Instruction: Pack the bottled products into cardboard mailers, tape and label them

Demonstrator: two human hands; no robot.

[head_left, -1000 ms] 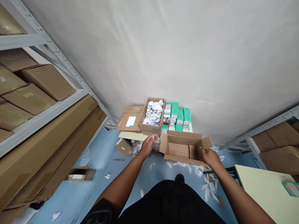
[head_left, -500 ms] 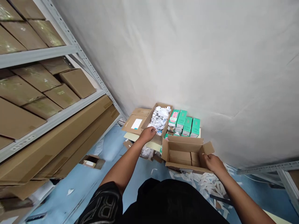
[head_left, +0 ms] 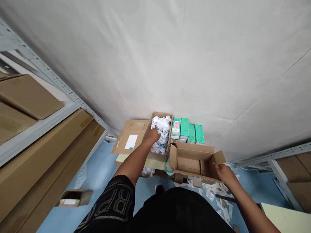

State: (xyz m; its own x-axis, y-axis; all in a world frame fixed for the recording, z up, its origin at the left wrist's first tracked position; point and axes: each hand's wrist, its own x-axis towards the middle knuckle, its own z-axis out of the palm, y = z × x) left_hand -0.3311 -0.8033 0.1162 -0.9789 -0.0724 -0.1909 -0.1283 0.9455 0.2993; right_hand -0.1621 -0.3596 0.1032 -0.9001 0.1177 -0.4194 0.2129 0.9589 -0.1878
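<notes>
My right hand grips the right end of an open cardboard box, its fingers curled over the side wall. Bare cardboard shows inside that box, and its flaps stand up. My left hand is over a second cardboard box, at the crumpled white paper scraps that fill it. Its fingers are curled and partly hidden, so what they hold cannot be made out. Several green product boxes stand just right of the paper-filled box, behind the one in my right hand.
A flattened cardboard piece with a white label lies left of the paper box. Metal shelving with cartons rises at left; another rack stands at right. Paper strips litter the blue floor, where a small open carton sits at left.
My left hand has moved from the near edge of the paper-filled box in over the scraps. My right hand keeps its grip on the other box. The view has shifted to the right.
</notes>
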